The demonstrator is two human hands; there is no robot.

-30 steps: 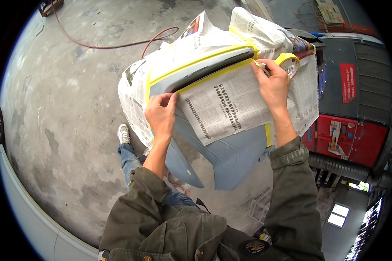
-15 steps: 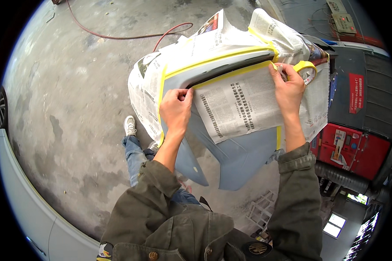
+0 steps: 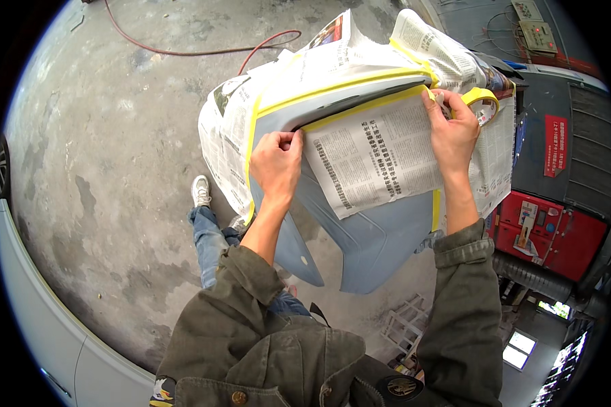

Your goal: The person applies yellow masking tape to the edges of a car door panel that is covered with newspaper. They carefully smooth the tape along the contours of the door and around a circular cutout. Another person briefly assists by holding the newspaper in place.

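Note:
A newspaper sheet (image 3: 377, 152) with yellow masking tape (image 3: 366, 108) along its far edge is stretched between my hands over a grey-blue body panel (image 3: 380, 254). My left hand (image 3: 276, 163) pinches the sheet's far left corner, beside a dark recess (image 3: 360, 100) in the panel. At the far right corner, my right hand (image 3: 455, 132) grips the taped edge between thumb and fingers. A yellow tape roll (image 3: 483, 107) sits against the outer side of that hand; how it is held is partly hidden. More newspaper (image 3: 319, 76), bordered with yellow tape, wraps the panel's far and left sides.
A red hose (image 3: 204, 53) curls over the concrete floor behind the panel. To the right stands a red and dark machine (image 3: 550, 230). A pale car (image 3: 54, 319) is at the left. My shoe (image 3: 200, 191) is beside the panel's left side.
Both hands and the sheet have shifted slightly away from me, the taped edge staying close along the recess. The tape roll has moved slightly to the right. Both hands keep their grip.

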